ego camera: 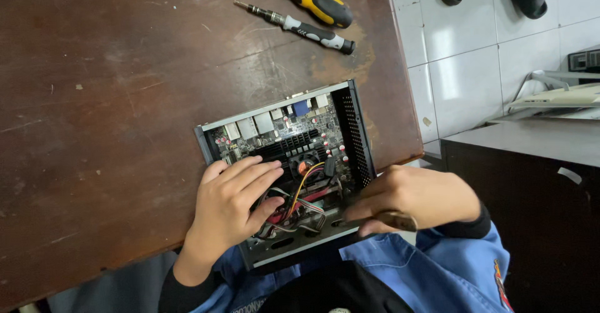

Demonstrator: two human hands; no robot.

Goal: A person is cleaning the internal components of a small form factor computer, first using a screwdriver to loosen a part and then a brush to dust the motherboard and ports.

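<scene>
Left hand [234, 203] lies flat, fingers [253, 174] spread over the wires [300, 194] inside the open computer case [287, 169]. Right hand [415, 197] curls its fingers against the case's right wall. The case sits at the table's [112, 100] near edge; two screwdrivers [309, 13] lie far behind.

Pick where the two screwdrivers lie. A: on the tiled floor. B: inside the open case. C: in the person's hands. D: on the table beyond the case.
D: both screwdrivers rest on the table, past the far end of the case, away from the hands.
</scene>
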